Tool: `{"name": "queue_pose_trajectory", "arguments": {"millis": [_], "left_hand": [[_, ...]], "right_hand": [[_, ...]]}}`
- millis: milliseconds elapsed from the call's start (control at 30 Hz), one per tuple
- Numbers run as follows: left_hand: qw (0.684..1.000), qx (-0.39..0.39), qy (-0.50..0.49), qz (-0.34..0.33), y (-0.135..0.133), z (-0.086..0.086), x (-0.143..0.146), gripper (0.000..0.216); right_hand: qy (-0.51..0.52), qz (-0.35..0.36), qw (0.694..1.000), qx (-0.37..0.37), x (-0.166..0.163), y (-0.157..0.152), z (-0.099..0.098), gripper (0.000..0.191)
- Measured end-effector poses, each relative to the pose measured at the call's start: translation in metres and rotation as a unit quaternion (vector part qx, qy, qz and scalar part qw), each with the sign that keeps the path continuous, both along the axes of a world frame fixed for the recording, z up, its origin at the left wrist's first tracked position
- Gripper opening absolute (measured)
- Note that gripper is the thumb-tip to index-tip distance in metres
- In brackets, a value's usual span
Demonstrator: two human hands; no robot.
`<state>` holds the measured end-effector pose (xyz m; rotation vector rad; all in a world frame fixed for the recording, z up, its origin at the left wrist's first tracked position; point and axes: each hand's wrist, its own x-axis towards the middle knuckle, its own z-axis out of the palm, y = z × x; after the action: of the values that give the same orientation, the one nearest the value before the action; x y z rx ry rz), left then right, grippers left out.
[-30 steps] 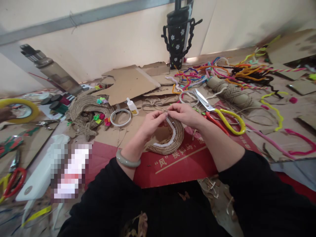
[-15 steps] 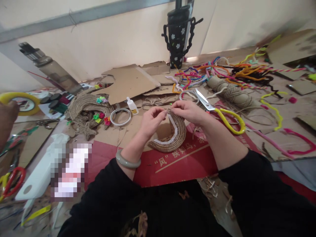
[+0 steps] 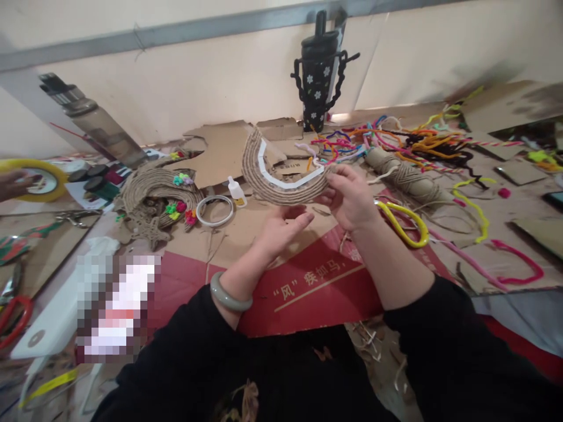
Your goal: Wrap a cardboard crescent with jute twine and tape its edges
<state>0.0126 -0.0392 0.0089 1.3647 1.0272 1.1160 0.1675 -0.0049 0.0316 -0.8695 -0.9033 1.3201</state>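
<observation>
My right hand (image 3: 353,196) pinches one end of a curved, U-shaped piece wound in brown twine (image 3: 281,190), with a white strip along its inner edge. The piece is raised above the table, its bend facing down and left. Below it, my left hand (image 3: 285,233) is open, thumb and fingers apart, holding nothing; whether a fingertip touches the twine I cannot tell. Yellow-handled scissors (image 3: 413,235) lie beside my right wrist, their blades hidden. A small white glue bottle (image 3: 236,191) stands just left of the curved piece.
Left are a decorated twine arch (image 3: 145,184), a roll of white tape (image 3: 214,210) and a pixelated patch. A twine roll (image 3: 407,176) and colourful pipe cleaners (image 3: 422,146) lie right. A black tumbler (image 3: 319,82) stands behind. At far left another person's hand (image 3: 13,183) holds yellow tape (image 3: 55,170).
The curved twine piece has been lifted off the red card and turned, and now hangs from my right hand alone. My left hand has let go and opened below it.
</observation>
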Motion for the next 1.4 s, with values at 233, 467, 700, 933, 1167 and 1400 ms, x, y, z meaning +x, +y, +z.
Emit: {"name": "queue_pose_trajectory", "arguments": {"millis": [233,467,700,933,1167,1400], "left_hand": [[0.982,-0.021,-0.182,0.043,0.004,-0.001,0.000,0.029],[0.975,0.003,-0.209,0.077,0.008,-0.003,-0.003,0.019],[0.976,-0.066,-0.192,0.084,0.012,0.000,-0.008,0.025],[0.969,-0.126,-0.209,0.035,0.010,0.008,-0.010,0.032],[0.970,-0.097,-0.221,0.013,0.017,0.002,-0.015,0.032],[0.965,-0.101,-0.242,0.012,0.019,0.010,-0.020,0.034]], "right_hand": [[0.004,0.076,0.997,-0.032,-0.030,-0.020,-0.013,0.033],[-0.106,0.138,0.985,0.018,-0.027,-0.020,-0.014,0.033],[-0.316,0.079,0.938,0.116,0.001,-0.022,-0.010,0.026],[-0.778,-0.108,0.618,0.021,0.102,-0.048,-0.029,0.032],[-0.822,-0.059,0.560,-0.083,0.119,-0.040,-0.037,0.054],[-0.599,-0.192,0.777,0.004,0.140,-0.042,-0.038,0.033]]}}
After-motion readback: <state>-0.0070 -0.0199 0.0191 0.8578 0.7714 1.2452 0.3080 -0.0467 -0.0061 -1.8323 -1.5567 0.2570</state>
